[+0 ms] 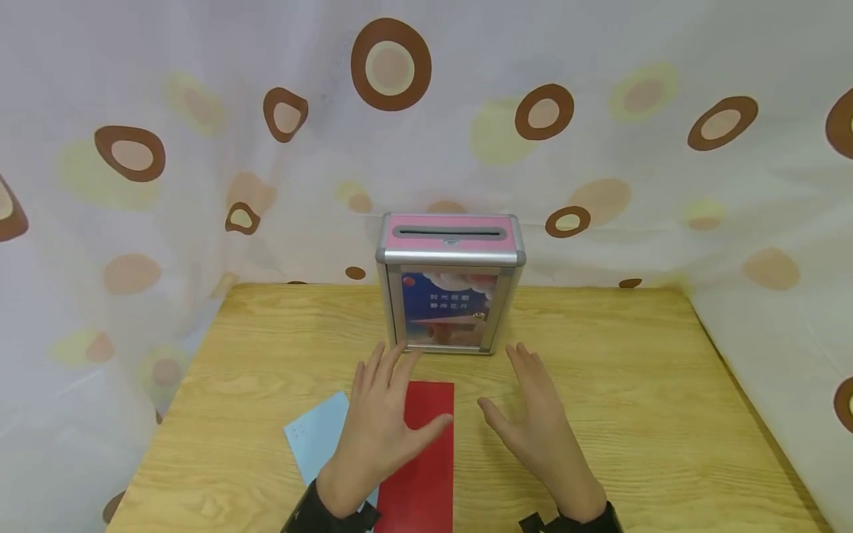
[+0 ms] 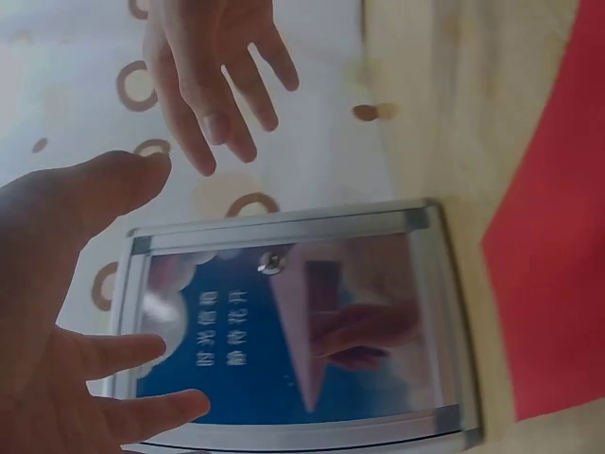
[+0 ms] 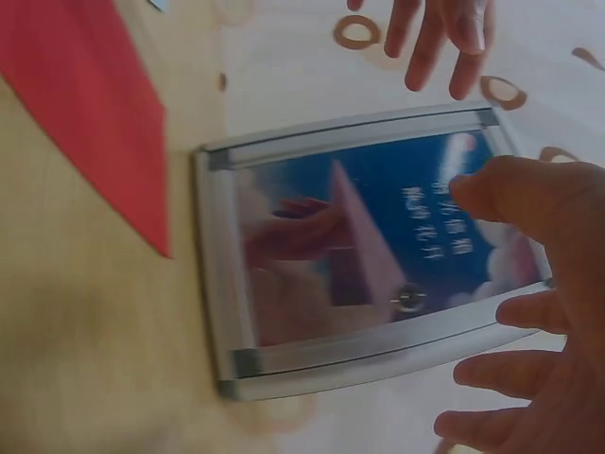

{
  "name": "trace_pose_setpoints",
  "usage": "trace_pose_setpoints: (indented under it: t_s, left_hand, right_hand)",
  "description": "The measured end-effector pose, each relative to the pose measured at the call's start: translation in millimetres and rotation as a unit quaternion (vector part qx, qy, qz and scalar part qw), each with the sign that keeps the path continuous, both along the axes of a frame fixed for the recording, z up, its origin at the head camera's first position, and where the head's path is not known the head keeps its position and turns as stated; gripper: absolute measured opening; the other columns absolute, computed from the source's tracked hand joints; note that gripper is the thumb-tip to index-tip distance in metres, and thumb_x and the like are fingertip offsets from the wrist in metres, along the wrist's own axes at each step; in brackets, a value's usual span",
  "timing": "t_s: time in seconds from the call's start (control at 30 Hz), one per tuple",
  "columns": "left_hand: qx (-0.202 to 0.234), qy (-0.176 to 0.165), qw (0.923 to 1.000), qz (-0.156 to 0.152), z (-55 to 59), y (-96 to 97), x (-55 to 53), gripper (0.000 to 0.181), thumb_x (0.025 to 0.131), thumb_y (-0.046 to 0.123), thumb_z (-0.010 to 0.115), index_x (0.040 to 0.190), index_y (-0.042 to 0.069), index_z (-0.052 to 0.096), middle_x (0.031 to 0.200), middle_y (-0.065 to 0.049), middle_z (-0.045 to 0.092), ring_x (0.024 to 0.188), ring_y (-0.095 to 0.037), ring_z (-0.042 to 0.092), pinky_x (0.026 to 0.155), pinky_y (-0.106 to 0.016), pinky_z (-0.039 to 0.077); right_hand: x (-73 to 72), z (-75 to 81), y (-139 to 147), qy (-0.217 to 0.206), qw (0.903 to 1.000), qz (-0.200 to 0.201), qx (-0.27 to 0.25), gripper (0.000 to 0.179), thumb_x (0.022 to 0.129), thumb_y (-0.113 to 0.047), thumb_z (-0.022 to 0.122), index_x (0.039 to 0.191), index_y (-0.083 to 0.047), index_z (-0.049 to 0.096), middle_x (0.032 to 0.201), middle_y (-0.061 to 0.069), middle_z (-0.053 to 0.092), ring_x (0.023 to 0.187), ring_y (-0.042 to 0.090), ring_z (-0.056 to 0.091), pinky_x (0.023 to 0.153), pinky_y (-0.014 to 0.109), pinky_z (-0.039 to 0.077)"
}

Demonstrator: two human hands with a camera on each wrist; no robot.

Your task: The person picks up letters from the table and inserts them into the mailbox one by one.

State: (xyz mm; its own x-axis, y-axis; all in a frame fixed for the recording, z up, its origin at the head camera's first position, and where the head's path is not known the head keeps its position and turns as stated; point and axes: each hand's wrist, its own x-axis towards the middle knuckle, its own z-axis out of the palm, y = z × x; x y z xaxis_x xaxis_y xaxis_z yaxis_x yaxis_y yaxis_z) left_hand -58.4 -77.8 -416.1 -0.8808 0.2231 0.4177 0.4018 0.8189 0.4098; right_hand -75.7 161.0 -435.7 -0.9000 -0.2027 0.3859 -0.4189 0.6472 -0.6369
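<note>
A pink and silver mailbox (image 1: 450,285) with a slot in its top stands upright at the back of the table, its picture panel and small lock facing me. My left hand (image 1: 380,429) hovers over the red paper (image 1: 426,474) and a light blue paper (image 1: 316,437), fingers spread and holding nothing. To the right, my right hand (image 1: 540,429) is held up over bare wood, thumb apart from the fingers, also holding nothing. Both hands' fingertips point toward the mailbox's lower front. In the left wrist view, the mailbox's front panel (image 2: 284,331) shows beyond the left fingers.
The wooden table (image 1: 633,385) runs under everything. White cloth (image 1: 426,148) with brown and yellow spots hangs behind it and along both sides. Part of the blue paper lies hidden under my left hand and wrist.
</note>
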Motion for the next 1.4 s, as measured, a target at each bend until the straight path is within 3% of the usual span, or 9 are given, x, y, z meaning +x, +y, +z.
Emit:
trace_pose_setpoints:
  t_s: [0.17, 0.47, 0.63, 0.97, 1.2, 1.4]
  left_hand:
    - [-0.018, -0.05, 0.9986, 0.009, -19.7, -1.5, 15.5, 0.089, 0.074, 0.059, 0.074, 0.144, 0.014, 0.043, 0.148, -0.015, 0.041, 0.138, -0.043, 0.027, 0.103, -0.073, 0.029]
    - [-0.051, -0.153, 0.9866, 0.021, -59.6, -12.8, 44.4, 0.097, 0.074, 0.062, 0.072, 0.149, 0.012, 0.036, 0.148, -0.017, 0.039, 0.141, -0.045, 0.018, 0.105, -0.073, 0.024]
    - [-0.055, -0.205, 0.9771, 0.008, -74.8, -12.7, 51.9, 0.098, 0.076, 0.066, 0.068, 0.148, 0.008, 0.037, 0.15, -0.02, 0.036, 0.141, -0.048, 0.013, 0.106, -0.074, 0.02]
    - [-0.065, -0.24, 0.9685, -0.017, -85.3, -6.9, 53.8, 0.094, 0.075, 0.06, 0.072, 0.144, 0.003, 0.042, 0.146, -0.024, 0.037, 0.139, -0.051, 0.015, 0.105, -0.074, 0.02]
    - [-0.079, -0.24, 0.9674, -0.015, -87.2, -3.3, 55.1, 0.092, 0.072, 0.058, 0.075, 0.138, -0.001, 0.049, 0.145, -0.027, 0.036, 0.139, -0.052, 0.016, 0.105, -0.073, 0.023]
    - [-0.09, -0.25, 0.9637, -0.023, -86.5, 1.6, 56.7, 0.091, 0.07, 0.058, 0.076, 0.136, 0.0, 0.052, 0.144, -0.025, 0.037, 0.139, -0.051, 0.016, 0.107, -0.071, 0.023]
  right_hand:
    - [12.3, -20.8, -4, -0.065, 0.9977, -0.01, 0.017, 0.086, 0.083, -0.031, 0.077, 0.15, -0.005, 0.031, 0.155, 0.026, 0.026, 0.139, 0.051, 0.018, 0.101, 0.074, 0.029]
    - [21.0, -42.0, -5, -0.124, 0.9911, -0.011, 0.047, 0.092, 0.083, -0.043, 0.075, 0.154, -0.011, 0.025, 0.157, 0.028, 0.019, 0.137, 0.054, 0.019, 0.1, 0.072, 0.033]
    - [21.2, -53.9, -12, -0.133, 0.9887, -0.014, 0.068, 0.095, 0.081, -0.043, 0.076, 0.153, -0.007, 0.025, 0.153, 0.032, 0.024, 0.135, 0.052, 0.026, 0.1, 0.068, 0.037]
    - [-0.9, -66.8, -34, -0.111, 0.9869, -0.025, 0.114, 0.086, 0.078, -0.044, 0.077, 0.143, 0.003, 0.042, 0.133, 0.029, 0.05, 0.121, 0.044, 0.047, 0.096, 0.058, 0.046]
    - [-19.9, -70.8, -47, -0.117, 0.9829, -0.013, 0.142, 0.08, 0.081, -0.043, 0.076, 0.138, 0.006, 0.047, 0.123, 0.026, 0.05, 0.11, 0.039, 0.047, 0.088, 0.05, 0.05]
    - [-25.2, -72.1, -51, -0.1, 0.9806, -0.016, 0.167, 0.072, 0.08, -0.04, 0.077, 0.13, 0.007, 0.055, 0.117, 0.023, 0.05, 0.103, 0.037, 0.048, 0.084, 0.048, 0.05]
